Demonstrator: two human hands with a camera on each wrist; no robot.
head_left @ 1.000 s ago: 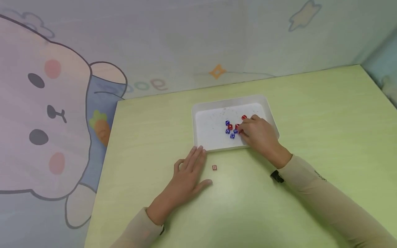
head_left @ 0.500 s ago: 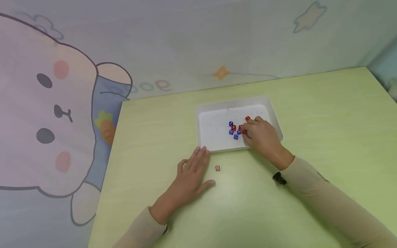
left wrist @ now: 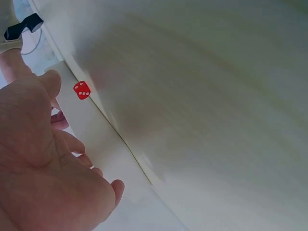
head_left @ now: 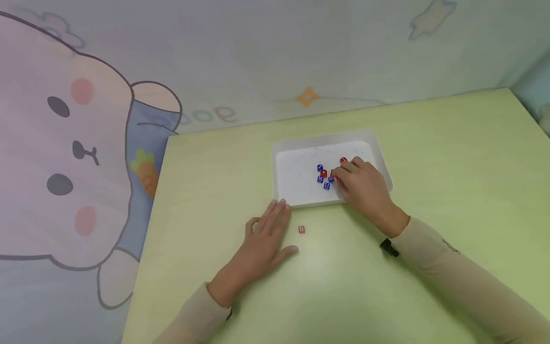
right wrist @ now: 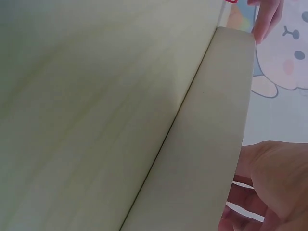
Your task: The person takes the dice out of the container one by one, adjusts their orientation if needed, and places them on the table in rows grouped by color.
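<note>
- Right hand (head_left: 362, 184) reached into the white tray (head_left: 296, 193), fingers curled among the dice (head_left: 325, 176); whether it gripped one was unclear.
- Left hand (head_left: 263, 235) lay flat, fingers straight, on the table (head_left: 429, 143) beside a lone red die (head_left: 301, 229).

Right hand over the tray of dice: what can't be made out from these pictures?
- Head view: the right hand covers its own fingertips, so whether it pinches a die is hidden.
- Head view: pips on the dice in the white tray are too small to count.
- Right wrist view: the tray wall blocks the dice; the hand is cut off by the edge.
</note>
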